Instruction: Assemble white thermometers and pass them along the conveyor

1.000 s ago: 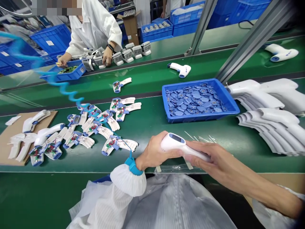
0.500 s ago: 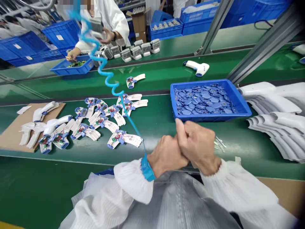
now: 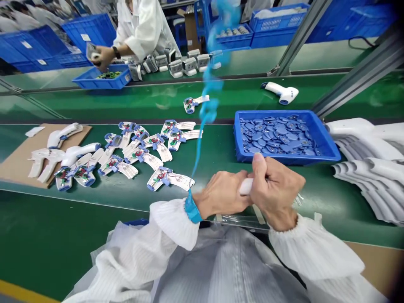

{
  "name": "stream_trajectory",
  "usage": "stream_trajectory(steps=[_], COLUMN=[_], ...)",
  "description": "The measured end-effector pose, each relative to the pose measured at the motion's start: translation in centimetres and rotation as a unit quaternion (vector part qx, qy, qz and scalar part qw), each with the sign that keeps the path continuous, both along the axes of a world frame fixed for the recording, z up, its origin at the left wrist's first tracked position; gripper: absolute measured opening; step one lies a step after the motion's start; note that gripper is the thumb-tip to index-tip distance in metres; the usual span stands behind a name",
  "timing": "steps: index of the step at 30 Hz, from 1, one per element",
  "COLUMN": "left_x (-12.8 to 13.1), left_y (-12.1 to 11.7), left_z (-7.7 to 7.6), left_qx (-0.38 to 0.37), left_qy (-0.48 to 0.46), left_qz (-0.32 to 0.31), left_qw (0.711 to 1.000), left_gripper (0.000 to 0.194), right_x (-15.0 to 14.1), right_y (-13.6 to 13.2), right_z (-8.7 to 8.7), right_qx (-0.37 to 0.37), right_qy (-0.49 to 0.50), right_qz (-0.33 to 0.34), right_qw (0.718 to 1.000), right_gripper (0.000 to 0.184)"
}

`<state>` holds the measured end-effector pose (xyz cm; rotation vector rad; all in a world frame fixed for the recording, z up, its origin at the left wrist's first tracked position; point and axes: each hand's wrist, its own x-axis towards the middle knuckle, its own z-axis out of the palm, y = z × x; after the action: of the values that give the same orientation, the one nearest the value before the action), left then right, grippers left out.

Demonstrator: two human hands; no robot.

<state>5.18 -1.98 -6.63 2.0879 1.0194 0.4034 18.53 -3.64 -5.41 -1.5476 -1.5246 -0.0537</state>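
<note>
"What have the hands got?"

"Both are closed, side by side in front of the chest. The right hand [image 3: 274, 189] and left hand [image 3: 221, 194] share a grip on a white handle [image 3: 246, 186], and only a short stretch of it shows between them."

"Which way does it point?"

"Its long axis runs left to right across the view, rising slightly toward the right hand. I can't tell which way its head faces, because both ends are buried in the fingers."

"Where is it?"

"Over the near edge of the green table [image 3: 318, 206], with a clear plastic sheet [image 3: 240, 221] just below the hands. I can't tell whether the hands rest on anything."

"Anything on the wrists?"

"A blue strap [image 3: 192, 209] circles the left wrist, and a blue coiled cord [image 3: 199, 143] rises from it toward the far side."

"And around the hands?"

"Just past the right hand sits a blue tray [image 3: 285, 159] heaped with blue discs [image 3: 277, 134]. To the left lie circuit boards in white shells [image 3: 162, 179], their long sides at mixed angles. Stacked white shells [image 3: 369, 185] fill the right side. Far off, a co-worker's hand [image 3: 104, 52] is above another blue tray [image 3: 101, 83]."
</note>
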Motion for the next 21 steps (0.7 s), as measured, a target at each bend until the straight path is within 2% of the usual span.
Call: stream_trajectory(steps=[3,5,7,9,11,14,16,19,21], left_x=[-0.6,-0.4,0.3,1.0,0.9,-1.2,-3.2,-4.6,-3.8], left_y=[-0.1,-0.5,-0.8,-0.8,-0.5,0.4,1.1,1.7,1.8], left_z=[-0.6,-1.3,-1.8,-1.7,-1.1,0.3,1.0,1.6,1.7], left_qx=[-0.061,-0.033,0.010,0.038,0.046,0.035,0.039,0.112,0.176], left_qy=[-0.019,0.009,0.051,0.098,0.134,0.145,0.115,0.104,0.180], left_qz=[0.007,0.037,0.069,0.099,0.109,0.093,0.089,0.075,0.020], left_qw=[0.998,0.999,0.996,0.990,0.984,0.984,0.989,0.985,0.968], left_gripper=[0.037,0.035,0.038,0.042,0.042,0.042,0.038,0.042,0.038], right_x=[-0.2,-0.4,-0.7,-0.6,0.0,2.6,5.1,7.9,8.4], right_y=[-0.2,-0.1,0.4,1.1,2.1,4.5,6.9,11.0,13.1], right_z=[-0.2,-0.8,-1.4,-1.7,-1.4,-0.1,0.7,1.1,0.8], right_qx=[-0.042,-0.087,-0.099,-0.094,-0.113,-0.157,-0.186,-0.239,-0.268], right_qy=[0.015,-0.015,-0.044,-0.048,-0.047,-0.052,-0.108,-0.244,-0.294], right_qz=[-0.011,-0.007,-0.012,-0.008,0.036,0.100,0.086,0.074,0.096], right_qw=[0.999,0.996,0.994,0.994,0.992,0.981,0.973,0.937,0.912], right_gripper=[0.058,0.058,0.059,0.061,0.062,0.058,0.046,0.028,0.026])
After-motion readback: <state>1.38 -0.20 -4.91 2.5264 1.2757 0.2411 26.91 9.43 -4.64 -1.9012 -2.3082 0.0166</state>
